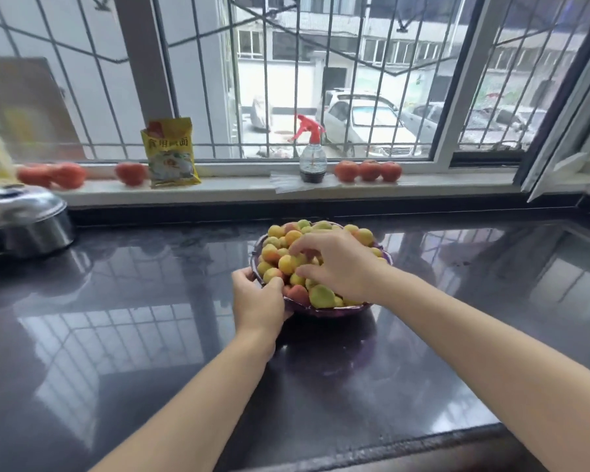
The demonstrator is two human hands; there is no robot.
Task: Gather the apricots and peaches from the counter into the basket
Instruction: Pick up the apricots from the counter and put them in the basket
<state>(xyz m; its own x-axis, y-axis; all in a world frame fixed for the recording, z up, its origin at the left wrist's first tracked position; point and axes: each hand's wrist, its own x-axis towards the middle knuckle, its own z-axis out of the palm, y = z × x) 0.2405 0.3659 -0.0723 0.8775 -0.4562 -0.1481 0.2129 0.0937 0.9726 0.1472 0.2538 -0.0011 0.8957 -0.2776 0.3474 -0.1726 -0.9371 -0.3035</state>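
On the yellow packet (171,153) Chinese writing is seen, too blurred to be read. Six tomatoes (368,170) are counted on the sill. The basket (324,311), heaped with fruit (321,296), is gripped at its near rim by the left hand (258,298); the right hand (334,264) is laid on the heap, fingers loosely spread, nothing held

Daylight through a barred window (321,80) gleams on the dark polished counter (150,301) below a white sill (252,189).

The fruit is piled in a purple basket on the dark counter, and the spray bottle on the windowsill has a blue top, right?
Almost. The head view shows the spray bottle has a red top, not blue. The fruit is indeed piled in the purple basket on the dark counter.
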